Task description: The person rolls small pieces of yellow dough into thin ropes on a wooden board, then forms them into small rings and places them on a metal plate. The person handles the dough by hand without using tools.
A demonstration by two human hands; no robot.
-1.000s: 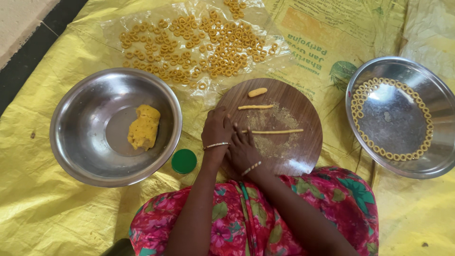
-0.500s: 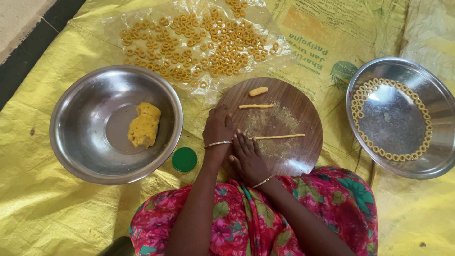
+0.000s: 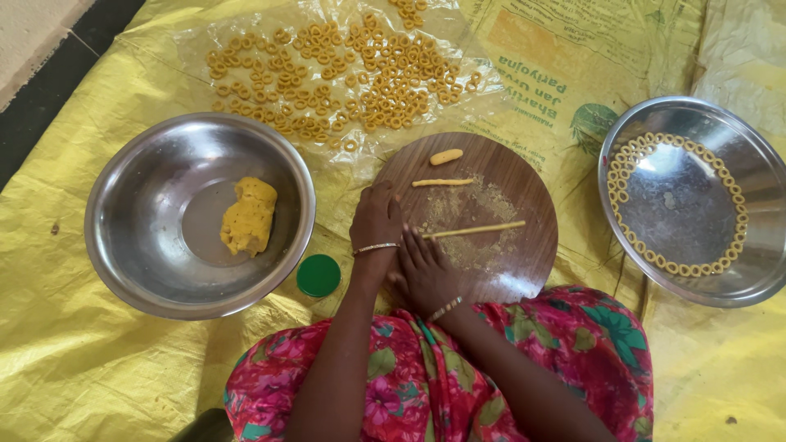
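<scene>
**Right hand drawn back along the long dough strand**

Since a moment ago my right hand (image 3: 426,270) has slid back toward my lap, so the long thin dough strand (image 3: 475,232) now runs out from under my fingertips toward the right edge of the round wooden board (image 3: 524,270). That hand lies flat and spread, palm down, fingertips touching the strand's near end; nothing is clasped in it. My left hand (image 3: 377,219) rests at the board's left edge, fingers loosely curled downward. From this angle I cannot tell whether it grips anything.

A shorter dough stick (image 3: 442,182) lies above the strand near the board's middle, and a small stubby dough piece (image 3: 446,156) sits close to the far edge. Floury crumbs dust the centre.

Off the board's left edge stands a steel bowl (image 3: 139,270) holding a lump of yellow dough (image 3: 250,215), with a green lid (image 3: 318,275) just beside it on the yellow sheet (image 3: 74,360). Finished dough rings (image 3: 344,74) cover clear plastic beyond the board. A steel plate (image 3: 761,270) at the right has rings lined round its rim.
</scene>
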